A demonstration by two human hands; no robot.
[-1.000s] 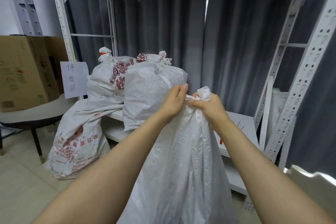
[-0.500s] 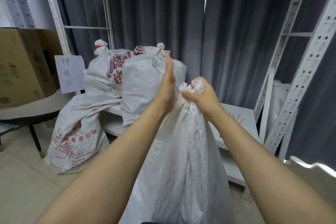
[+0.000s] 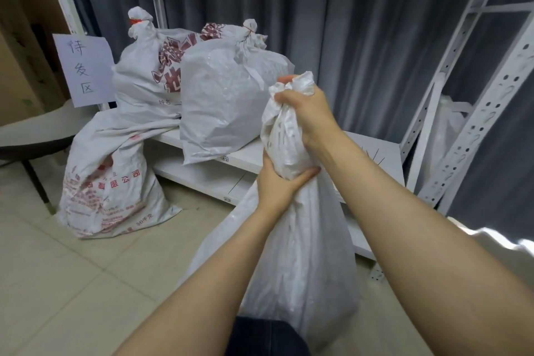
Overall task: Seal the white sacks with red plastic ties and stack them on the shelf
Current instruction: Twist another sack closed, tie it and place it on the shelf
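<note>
A tall white sack (image 3: 300, 254) stands on the floor right in front of me. My right hand (image 3: 306, 108) grips the bunched top of its neck. Lower down, my left hand (image 3: 277, 182) wraps around the twisted neck from below. I see no tie on this sack. On the low white shelf (image 3: 248, 154) sit two sealed sacks: a plain white one (image 3: 228, 107) with a red tie (image 3: 250, 26) at its knot, and behind it a red-printed one (image 3: 144, 78) with a red tie (image 3: 135, 20).
Another red-printed sack (image 3: 107, 179) leans on the floor against the shelf's left end. A paper sign (image 3: 83, 69) hangs on the left upright. Cardboard boxes (image 3: 23, 46) and a dark stool (image 3: 31, 141) stand at left. Grey curtains hang behind; perforated rack posts (image 3: 474, 113) stand at right.
My left hand let go at the top, opened flat, then dropped down to clasp the neck lower. My right hand kept its hold on the top. The view tilted downward.
</note>
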